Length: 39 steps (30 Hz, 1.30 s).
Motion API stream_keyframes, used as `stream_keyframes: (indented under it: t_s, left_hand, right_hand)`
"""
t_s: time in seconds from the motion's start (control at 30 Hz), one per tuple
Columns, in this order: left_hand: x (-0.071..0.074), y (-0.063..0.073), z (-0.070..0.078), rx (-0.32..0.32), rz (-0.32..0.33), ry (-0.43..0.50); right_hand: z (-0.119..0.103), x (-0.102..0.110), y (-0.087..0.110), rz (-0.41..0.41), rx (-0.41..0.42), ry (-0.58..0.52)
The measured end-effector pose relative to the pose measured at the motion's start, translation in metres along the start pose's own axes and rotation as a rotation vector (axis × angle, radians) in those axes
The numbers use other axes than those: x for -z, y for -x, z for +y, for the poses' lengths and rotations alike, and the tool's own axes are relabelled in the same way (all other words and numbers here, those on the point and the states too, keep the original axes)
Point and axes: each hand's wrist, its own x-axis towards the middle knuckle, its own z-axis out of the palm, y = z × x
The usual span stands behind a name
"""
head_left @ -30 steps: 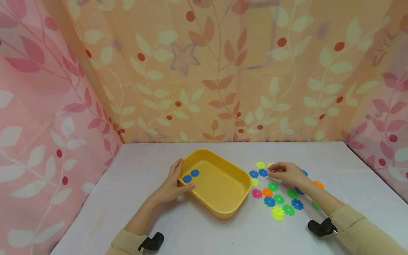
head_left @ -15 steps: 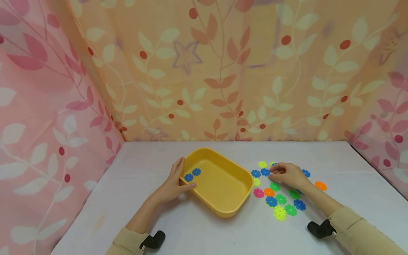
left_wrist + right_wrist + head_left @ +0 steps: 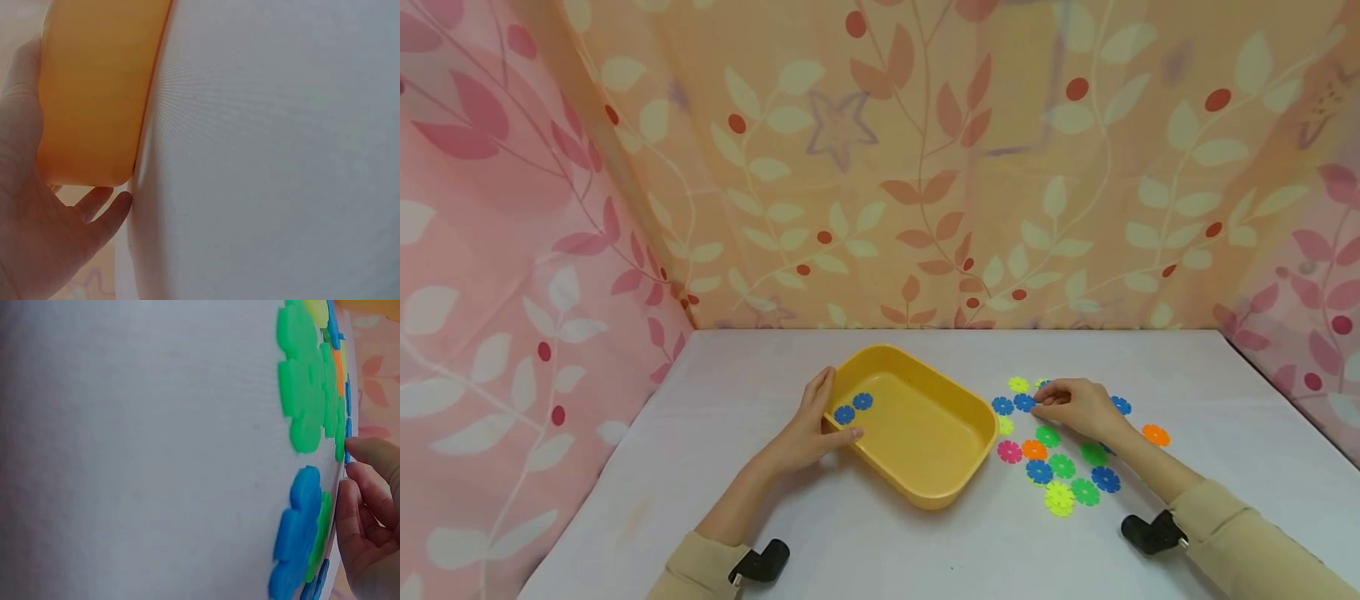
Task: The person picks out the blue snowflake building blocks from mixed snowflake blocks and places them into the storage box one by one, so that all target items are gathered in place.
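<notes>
My left hand (image 3: 811,427) grips the left corner of a yellow plastic tub (image 3: 917,437), thumb over the rim and fingers along the outside. In the left wrist view those fingers curl around the end of the tub wall (image 3: 100,94). Two blue snowflake discs lie in the tub at its left end. Right of the tub, my right hand (image 3: 1078,408) pinches at the edge of a blue snowflake disc (image 3: 1024,402) on the table. In the right wrist view its thumb (image 3: 369,450) and curled fingers meet right at that disc's edge.
Several notched plastic discs are spread around the right hand, among them a pink disc (image 3: 1010,452), an orange disc (image 3: 1034,450), a green disc (image 3: 1085,492) and a yellow disc (image 3: 1059,498). The white table (image 3: 850,550) ends at a patterned curtain (image 3: 910,167).
The whole head view has shifted slightly. My right hand stays by the same blue disc, its fingertips closing a little onto the edge. My left hand keeps its hold on the tub.
</notes>
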Motion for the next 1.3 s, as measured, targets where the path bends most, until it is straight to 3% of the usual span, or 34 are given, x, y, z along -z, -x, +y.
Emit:
stream_keyframes:
  t_s: [0.9,1.13,1.3]
  left_hand:
    - [0.0004,0.0001,0.0010,0.006,-0.004,0.000]
    - [0.0012,0.0012,0.0030,0.006,-0.009,0.003]
    - [0.0014,0.0017,0.0029,0.003,-0.010,0.002]
  right_hand:
    - [-0.0016,-0.0013,-0.0046,0.043,0.027,0.071]
    - [0.0023,0.0004,-0.0043,0.030,-0.002,0.025]
    - [0.0003,0.0022,-0.0029,0.006,-0.064,-0.066]
